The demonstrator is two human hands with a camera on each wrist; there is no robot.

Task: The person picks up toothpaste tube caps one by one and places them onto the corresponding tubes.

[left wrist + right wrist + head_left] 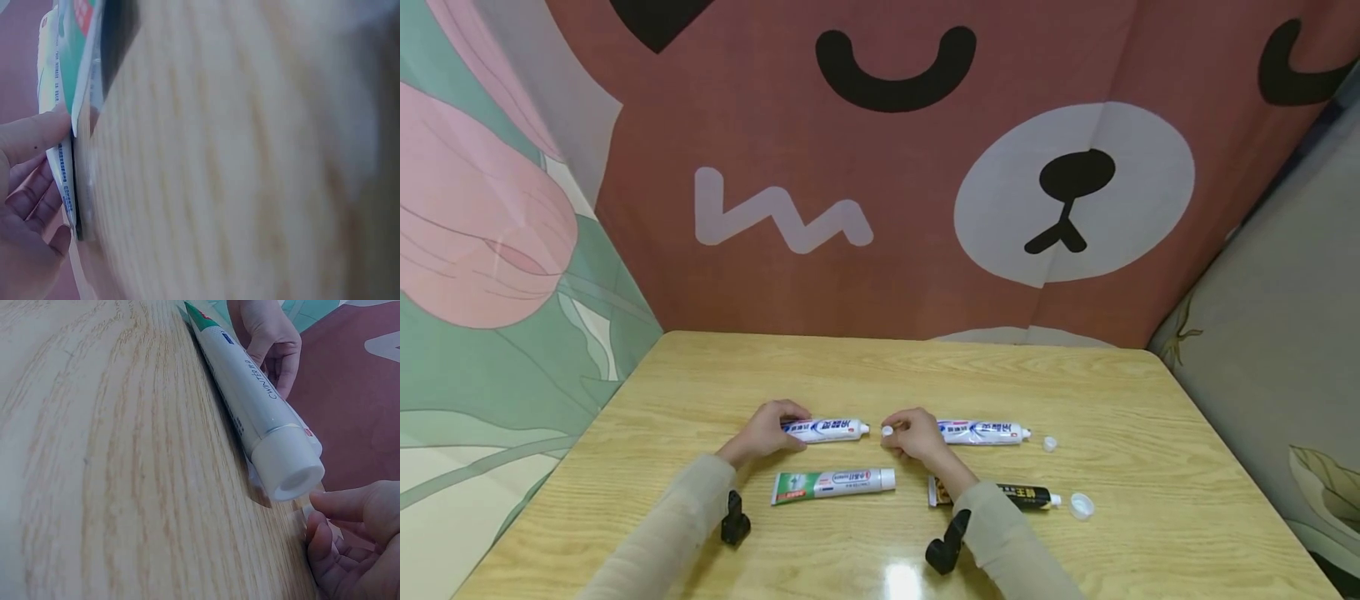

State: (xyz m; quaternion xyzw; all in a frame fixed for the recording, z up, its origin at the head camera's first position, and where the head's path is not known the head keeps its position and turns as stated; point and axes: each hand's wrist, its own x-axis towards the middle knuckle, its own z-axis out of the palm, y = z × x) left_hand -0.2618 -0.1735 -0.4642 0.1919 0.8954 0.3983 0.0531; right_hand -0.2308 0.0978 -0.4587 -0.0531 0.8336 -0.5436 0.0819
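My left sleeve (664, 529) and my right sleeve (1017, 542) matched: both were long, plain and pale beige, softly creased and reaching to the wrist. Near the cuff (719, 470), my left camera (736, 527) was small and black, a narrow upper piece over a chunkier lower part; my right camera (943, 553), just as black, had a slanting stem and a rounded end. My fingers (340, 504) were bare.

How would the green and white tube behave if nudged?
The green and white tube probably won't roll far, given its flattened end. It may slide, as its surface looks smooth. Its plump body suggests some heft.
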